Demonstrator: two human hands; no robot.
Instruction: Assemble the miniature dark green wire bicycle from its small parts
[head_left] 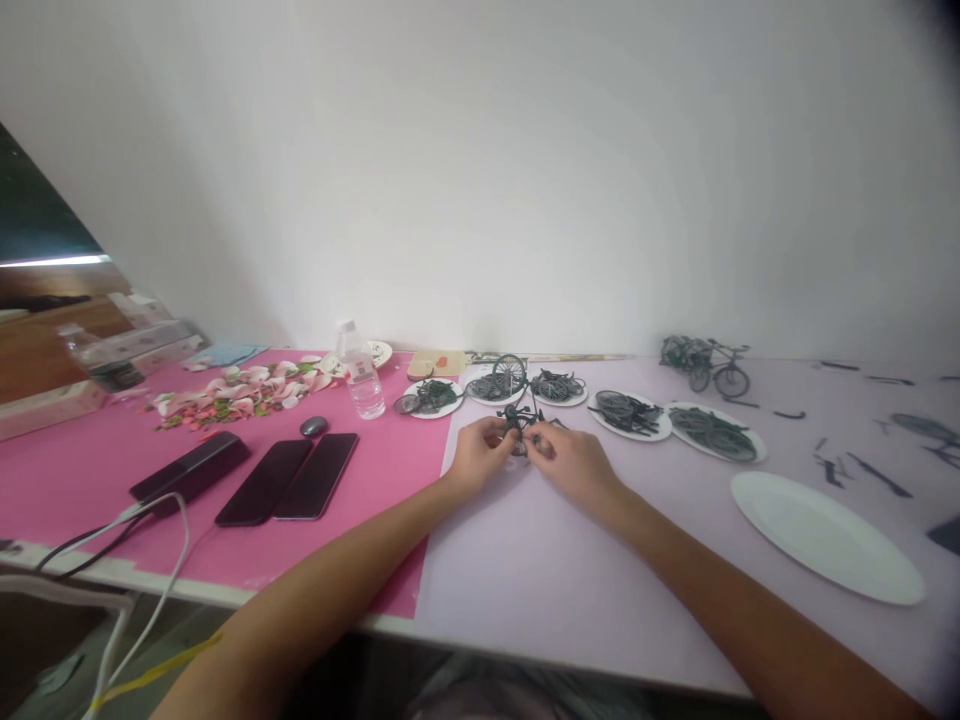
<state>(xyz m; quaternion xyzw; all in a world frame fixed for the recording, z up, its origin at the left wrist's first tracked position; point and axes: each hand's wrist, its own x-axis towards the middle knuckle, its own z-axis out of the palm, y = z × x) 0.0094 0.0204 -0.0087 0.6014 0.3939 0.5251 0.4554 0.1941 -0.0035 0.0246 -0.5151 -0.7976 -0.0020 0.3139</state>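
Observation:
My left hand (480,455) and my right hand (576,462) meet over the middle of the table, both closed with fingertips pinching a small dark model bicycle (517,412). Its frame shows between and above my fingers. A spoked wheel shows just behind it, above a plate; whether it is joined to this bicycle I cannot tell. Just beyond my hands stand white plates of dark plastic bicycle parts: a left plate (445,408), a plate of wheels (487,388) and another plate (559,388). Parts of the bicycle are hidden by my fingers.
Right: a plate of thin parts (628,414), a plate of frames (712,432), a standing model bicycle (721,372), a bare white plate (825,540) and loose dark pieces. Left: a water bottle (361,375), two phones (315,478), a power bank (191,470) with cables, and pink petals (240,395).

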